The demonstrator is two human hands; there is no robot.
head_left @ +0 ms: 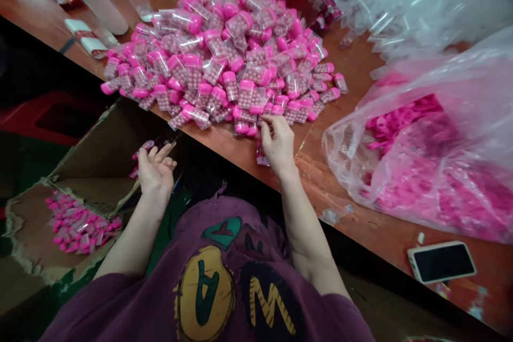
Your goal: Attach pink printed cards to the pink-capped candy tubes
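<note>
While the right hand [277, 141] sits at the near edge of the heap of pink-capped bottles [216, 45] on the table [360, 235], the left hand [156, 171] is off the table edge, palm up, fingers part-curled. Right thumb and index are close together by the front bottles; can't tell if they pinch one. Small sachet [261, 154] just beside that hand. More sachets [136, 165] right at the left hand, grip unclear. Torn carton [22, 214] lower left holds more pink-capped pieces. Clear bag [340, 157] of pink caps right of the heap, phone [443, 263] nearer.
</note>
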